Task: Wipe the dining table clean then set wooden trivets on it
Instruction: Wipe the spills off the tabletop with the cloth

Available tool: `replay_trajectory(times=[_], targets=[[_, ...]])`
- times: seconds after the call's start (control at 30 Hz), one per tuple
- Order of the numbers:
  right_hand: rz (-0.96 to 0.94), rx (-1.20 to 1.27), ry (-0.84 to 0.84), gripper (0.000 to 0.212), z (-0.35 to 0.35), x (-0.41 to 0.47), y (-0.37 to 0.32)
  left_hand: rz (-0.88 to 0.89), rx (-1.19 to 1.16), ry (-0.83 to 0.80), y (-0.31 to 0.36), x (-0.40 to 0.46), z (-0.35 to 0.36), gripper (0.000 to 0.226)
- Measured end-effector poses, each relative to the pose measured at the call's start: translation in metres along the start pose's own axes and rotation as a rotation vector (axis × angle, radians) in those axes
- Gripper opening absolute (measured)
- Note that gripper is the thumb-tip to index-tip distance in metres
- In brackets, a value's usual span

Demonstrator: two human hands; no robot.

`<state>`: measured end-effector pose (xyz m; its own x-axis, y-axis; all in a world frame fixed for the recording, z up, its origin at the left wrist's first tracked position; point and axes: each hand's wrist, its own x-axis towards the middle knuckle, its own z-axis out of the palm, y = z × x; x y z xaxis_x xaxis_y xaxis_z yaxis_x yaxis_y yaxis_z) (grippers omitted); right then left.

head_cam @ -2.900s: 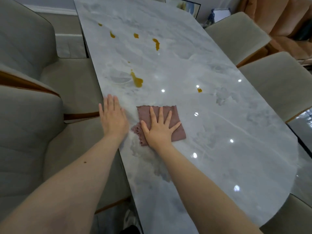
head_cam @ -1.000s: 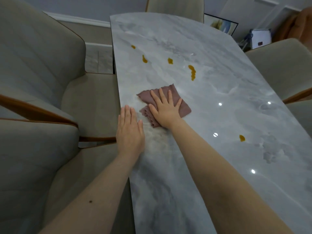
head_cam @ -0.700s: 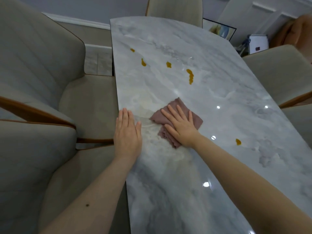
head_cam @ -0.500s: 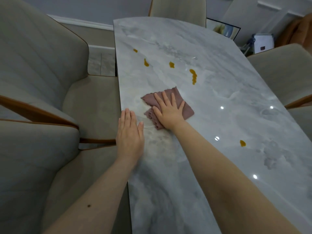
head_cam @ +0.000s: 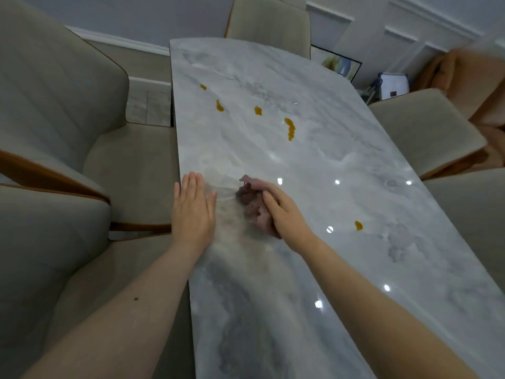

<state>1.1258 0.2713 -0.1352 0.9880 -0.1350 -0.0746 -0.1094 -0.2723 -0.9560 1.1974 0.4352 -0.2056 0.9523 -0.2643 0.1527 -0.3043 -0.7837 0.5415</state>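
Note:
The grey marble dining table [head_cam: 355, 149] runs away from me. My right hand [head_cam: 284, 213] is turned on its edge and grips a bunched mauve cloth [head_cam: 250, 199] on the tabletop near the left side. My left hand [head_cam: 192, 212] lies flat, fingers straight, on the table's left edge beside the cloth. Several orange-yellow stains lie farther up the table, the biggest one a streak [head_cam: 289, 129]. One more orange spot [head_cam: 358, 225] sits to the right of my right hand. No wooden trivet is in view.
Beige upholstered chairs stand close along the left side [head_cam: 60, 110], at the far end [head_cam: 270, 26] and along the right side [head_cam: 420, 132]. A framed picture [head_cam: 338, 64] and a white box [head_cam: 392, 84] lean by the far wall.
The cloth was spread flat under my right palm and swept back and forth; now it is bunched up and my right hand has turned on edge around it. My left hand has stayed put.

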Motion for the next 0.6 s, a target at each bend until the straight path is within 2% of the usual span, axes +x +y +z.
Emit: replay_trajectory(times=[0.07,0.13,0.23,0.33,0.4,0.5,0.6], targets=[[0.094,0.298,0.047,0.033,-0.007,0.000,-0.015,0.012,0.021,-0.008,0.000,-0.002,-0.002,0.063],[0.137,0.303,0.105,0.034,-0.012,0.000,-0.018,0.006,0.029,-0.007,0.001,-0.002,-0.004,0.062],[0.104,-0.008,0.204,0.035,-0.012,-0.001,-0.002,-0.008,0.036,-0.028,0.002,-0.003,-0.005,0.057],[0.082,-0.622,0.200,0.046,-0.010,-0.002,0.036,-0.028,0.037,-0.020,0.001,-0.004,-0.005,0.057],[0.082,-0.889,0.203,0.047,-0.010,-0.009,0.050,-0.047,0.016,-0.004,0.000,-0.005,-0.004,0.057],[-0.025,-1.023,0.086,0.057,-0.003,-0.023,0.050,-0.078,-0.049,0.040,0.000,-0.006,-0.001,0.056],[-0.023,-1.029,-0.010,0.061,-0.005,-0.013,0.053,-0.084,-0.082,0.023,-0.002,-0.003,0.003,0.063]])
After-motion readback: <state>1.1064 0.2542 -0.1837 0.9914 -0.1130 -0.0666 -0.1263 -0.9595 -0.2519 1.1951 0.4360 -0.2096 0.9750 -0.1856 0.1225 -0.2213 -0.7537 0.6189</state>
